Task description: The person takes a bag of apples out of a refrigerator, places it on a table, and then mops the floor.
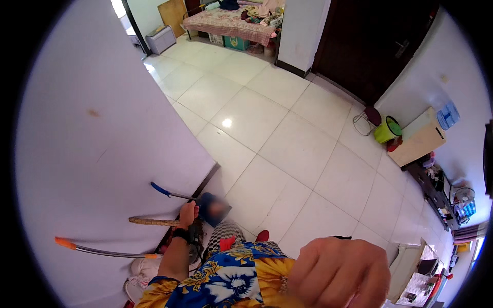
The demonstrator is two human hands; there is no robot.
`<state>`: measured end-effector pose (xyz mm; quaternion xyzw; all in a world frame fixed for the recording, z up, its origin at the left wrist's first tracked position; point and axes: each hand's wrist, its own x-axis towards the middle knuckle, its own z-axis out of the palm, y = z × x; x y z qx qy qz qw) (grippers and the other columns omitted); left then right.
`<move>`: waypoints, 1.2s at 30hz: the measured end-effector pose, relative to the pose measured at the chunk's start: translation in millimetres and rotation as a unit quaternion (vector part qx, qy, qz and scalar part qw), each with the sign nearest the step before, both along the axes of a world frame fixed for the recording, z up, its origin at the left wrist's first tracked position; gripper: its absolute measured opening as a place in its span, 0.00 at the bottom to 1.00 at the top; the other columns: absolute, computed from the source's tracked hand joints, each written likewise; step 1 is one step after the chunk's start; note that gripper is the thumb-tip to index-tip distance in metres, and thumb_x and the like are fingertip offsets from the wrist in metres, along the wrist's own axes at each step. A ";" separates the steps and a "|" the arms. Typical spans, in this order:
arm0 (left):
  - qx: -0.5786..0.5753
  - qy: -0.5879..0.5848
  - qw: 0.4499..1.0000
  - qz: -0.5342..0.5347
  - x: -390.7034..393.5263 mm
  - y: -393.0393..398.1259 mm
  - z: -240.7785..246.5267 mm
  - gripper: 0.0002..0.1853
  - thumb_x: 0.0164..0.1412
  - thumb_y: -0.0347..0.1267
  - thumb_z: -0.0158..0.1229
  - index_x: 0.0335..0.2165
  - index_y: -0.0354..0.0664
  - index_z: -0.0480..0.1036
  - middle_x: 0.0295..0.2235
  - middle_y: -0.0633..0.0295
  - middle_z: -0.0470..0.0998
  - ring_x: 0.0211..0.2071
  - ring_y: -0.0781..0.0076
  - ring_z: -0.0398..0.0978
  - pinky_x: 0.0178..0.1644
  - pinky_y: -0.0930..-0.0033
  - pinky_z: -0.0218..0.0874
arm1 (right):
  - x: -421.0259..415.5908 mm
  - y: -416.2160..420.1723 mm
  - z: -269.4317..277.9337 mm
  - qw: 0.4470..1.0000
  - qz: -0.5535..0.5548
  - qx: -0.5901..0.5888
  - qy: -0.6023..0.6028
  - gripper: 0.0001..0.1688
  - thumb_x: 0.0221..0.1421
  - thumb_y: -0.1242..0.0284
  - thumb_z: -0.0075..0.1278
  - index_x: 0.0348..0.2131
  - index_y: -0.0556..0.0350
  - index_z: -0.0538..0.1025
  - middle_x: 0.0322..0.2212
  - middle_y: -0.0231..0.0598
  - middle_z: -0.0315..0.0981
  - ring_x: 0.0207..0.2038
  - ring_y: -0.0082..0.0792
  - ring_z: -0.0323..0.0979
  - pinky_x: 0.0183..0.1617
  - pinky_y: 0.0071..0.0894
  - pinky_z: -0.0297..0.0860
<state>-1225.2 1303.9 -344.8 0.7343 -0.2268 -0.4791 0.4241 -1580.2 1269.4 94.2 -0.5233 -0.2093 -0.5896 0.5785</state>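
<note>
My left hand (188, 214) reaches down by the wall with its fingers curled. It is close to a blue dustpan (210, 221) whose handle (161, 189) leans toward the wall. A brown broom handle (152, 221) passes behind my left wrist, which wears a black band (181, 233). What the fingers grip, if anything, is hidden. Lower down, a metal handle with orange ends (111, 251) leans out. My right hand (339, 271) is large and close to the camera, fingers folded. A thin black edge (342, 237) shows beyond its knuckles; its palm is hidden.
A wall (96, 134) rises at left, with white shoes (142, 271) at its foot. Pale floor tiles (269, 138) spread ahead. Farther off stand a bed (227, 21), a dark door (369, 46), a stool (370, 117), a green bin (385, 133) and a low cabinet (427, 188).
</note>
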 end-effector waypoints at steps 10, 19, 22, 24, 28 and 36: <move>0.118 0.042 0.984 0.126 30.9 -160.6 -25.2 0.16 0.54 0.40 0.46 0.23 0.37 0.69 0.18 0.57 0.73 0.15 0.67 0.70 0.17 0.69 0.63 | -11.5 -225.9 -25.3 0.995 0.083 -0.055 0.006 0.16 0.57 0.70 0.43 0.20 0.61 0.66 0.11 0.41 0.62 0.10 0.33 0.57 0.14 0.30 0.55; 0.032 0.120 0.991 0.057 63.9 -427.4 -34.4 0.15 0.56 0.38 0.49 0.33 0.34 0.66 0.23 0.54 0.74 0.21 0.67 0.73 0.21 0.69 0.65 | 59.0 -430.1 27.1 0.987 0.133 -0.072 -0.044 0.09 0.53 0.76 0.47 0.22 0.63 0.72 0.09 0.35 0.61 0.07 0.23 0.51 0.10 0.23 0.42; -0.010 0.100 0.995 0.025 56.1 -525.1 -4.2 0.17 0.57 0.39 0.48 0.35 0.33 0.65 0.27 0.54 0.74 0.25 0.68 0.74 0.26 0.70 0.68 | 84.1 -487.6 26.0 0.987 0.136 -0.055 -0.070 0.10 0.54 0.76 0.46 0.21 0.64 0.71 0.09 0.35 0.61 0.07 0.23 0.51 0.10 0.23 0.42; -0.053 0.118 0.992 0.000 57.1 -585.1 16.9 0.19 0.56 0.41 0.49 0.39 0.36 0.63 0.29 0.54 0.73 0.28 0.67 0.73 0.29 0.68 0.67 | 98.2 -530.5 29.8 0.984 0.160 -0.048 -0.055 0.11 0.54 0.76 0.45 0.20 0.64 0.71 0.09 0.35 0.61 0.07 0.24 0.52 0.10 0.24 0.42; -0.079 0.059 0.994 0.055 80.0 -660.0 56.4 0.18 0.58 0.40 0.47 0.37 0.33 0.64 0.29 0.53 0.75 0.28 0.69 0.74 0.30 0.72 0.66 | 140.5 -635.1 19.0 0.964 0.261 -0.053 -0.005 0.11 0.53 0.78 0.44 0.19 0.65 0.70 0.09 0.35 0.61 0.08 0.24 0.53 0.11 0.24 0.43; -0.084 0.021 0.941 0.327 198.3 -675.8 48.6 0.15 0.58 0.38 0.47 0.36 0.36 0.64 0.28 0.55 0.74 0.29 0.69 0.74 0.29 0.72 0.67 | 256.4 -852.4 9.4 0.886 0.446 -0.097 0.081 0.15 0.52 0.74 0.47 0.15 0.59 0.70 0.12 0.35 0.64 0.10 0.27 0.57 0.14 0.28 0.53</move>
